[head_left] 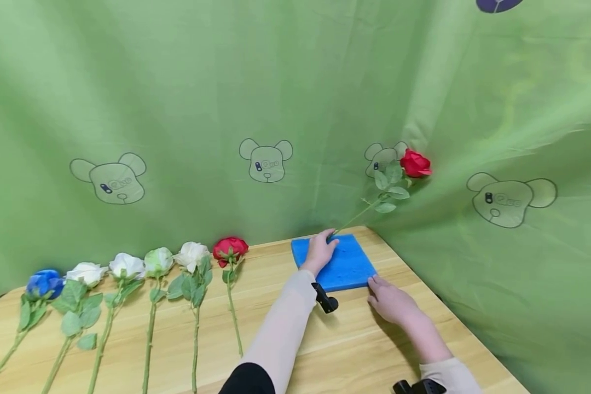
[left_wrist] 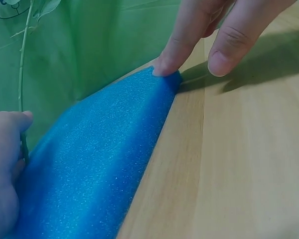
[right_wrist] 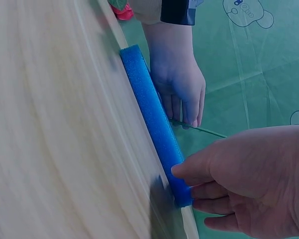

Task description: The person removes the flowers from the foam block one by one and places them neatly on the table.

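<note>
My left hand [head_left: 320, 253] pinches the lower stem of a red rose [head_left: 416, 163] at the far part of a blue foam block [head_left: 347, 268]. The rose leans to the right; whether its stem end enters the foam is hidden behind my fingers. In the left wrist view the green stem [left_wrist: 22, 74] rises from between thumb and fingers. At the block's near right corner, my right hand [head_left: 393, 301] touches the foam with a fingertip, its fingers fairly straight. The right wrist view shows the block's near side [right_wrist: 152, 119] and both hands.
On the wooden table [head_left: 345, 339], a row of roses lies to the left: a blue one [head_left: 45, 284], several white or greenish ones, such as the white rose [head_left: 192, 256], and a red one [head_left: 230, 250]. A green curtain [head_left: 202, 109] hangs behind and along the right edge.
</note>
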The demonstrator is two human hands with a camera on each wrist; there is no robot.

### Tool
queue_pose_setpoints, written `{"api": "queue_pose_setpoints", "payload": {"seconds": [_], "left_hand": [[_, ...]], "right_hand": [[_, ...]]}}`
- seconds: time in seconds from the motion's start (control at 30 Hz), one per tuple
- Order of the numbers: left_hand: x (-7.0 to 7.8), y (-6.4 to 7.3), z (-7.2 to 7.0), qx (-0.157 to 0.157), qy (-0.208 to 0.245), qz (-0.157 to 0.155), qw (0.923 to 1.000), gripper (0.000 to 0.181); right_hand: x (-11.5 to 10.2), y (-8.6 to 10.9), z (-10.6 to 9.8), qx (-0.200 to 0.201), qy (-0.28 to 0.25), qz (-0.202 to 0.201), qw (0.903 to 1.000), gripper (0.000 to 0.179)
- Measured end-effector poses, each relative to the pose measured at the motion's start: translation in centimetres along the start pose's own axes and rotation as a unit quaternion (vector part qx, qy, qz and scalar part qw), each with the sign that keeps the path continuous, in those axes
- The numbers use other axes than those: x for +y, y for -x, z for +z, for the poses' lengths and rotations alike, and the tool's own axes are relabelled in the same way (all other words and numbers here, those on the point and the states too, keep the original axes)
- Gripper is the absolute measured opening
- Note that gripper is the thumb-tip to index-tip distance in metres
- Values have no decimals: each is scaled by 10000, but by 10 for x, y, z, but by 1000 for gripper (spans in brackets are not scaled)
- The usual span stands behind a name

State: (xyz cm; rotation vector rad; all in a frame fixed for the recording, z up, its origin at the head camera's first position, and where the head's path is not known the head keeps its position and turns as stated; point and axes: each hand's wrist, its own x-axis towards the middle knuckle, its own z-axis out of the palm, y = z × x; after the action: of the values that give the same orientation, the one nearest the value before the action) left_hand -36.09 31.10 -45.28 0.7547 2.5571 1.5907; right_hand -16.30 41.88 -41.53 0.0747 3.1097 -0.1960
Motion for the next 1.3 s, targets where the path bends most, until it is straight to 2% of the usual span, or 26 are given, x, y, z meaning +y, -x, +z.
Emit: {"api": "queue_pose_setpoints", "payload": {"seconds": [0.17, 0.3, 0.53, 0.63, 0.9, 1.13, 1.3], "left_hand": [[1, 1, 0, 141, -151, 14, 9998, 36], [0, 0, 1, 137, -319, 64, 9994, 35], [-1, -4, 2, 77, -731, -35, 9973, 33], [-1, -5, 2, 145, -855, -44, 9962, 31], [3, -3, -4, 310, -919, -67, 9953, 24], [-4, -6, -2, 483, -969, 123, 9940, 18], [-8, -7, 0, 591, -816, 152, 9948, 18]], "right_hand": [[-3, 3, -1, 8, -7, 27, 10000, 49], [-4, 4, -2, -21, -31, 77, 10000, 50], [-5, 2, -1, -62, -37, 156, 9999, 50], [-6, 2, -2, -71, 4, 178, 9998, 51], [-7, 3, -2, -4, -31, 213, 9998, 53], [-5, 3, 0, 24, -43, 171, 9998, 53], [-4, 4, -2, 26, -52, 153, 9999, 53]]}}
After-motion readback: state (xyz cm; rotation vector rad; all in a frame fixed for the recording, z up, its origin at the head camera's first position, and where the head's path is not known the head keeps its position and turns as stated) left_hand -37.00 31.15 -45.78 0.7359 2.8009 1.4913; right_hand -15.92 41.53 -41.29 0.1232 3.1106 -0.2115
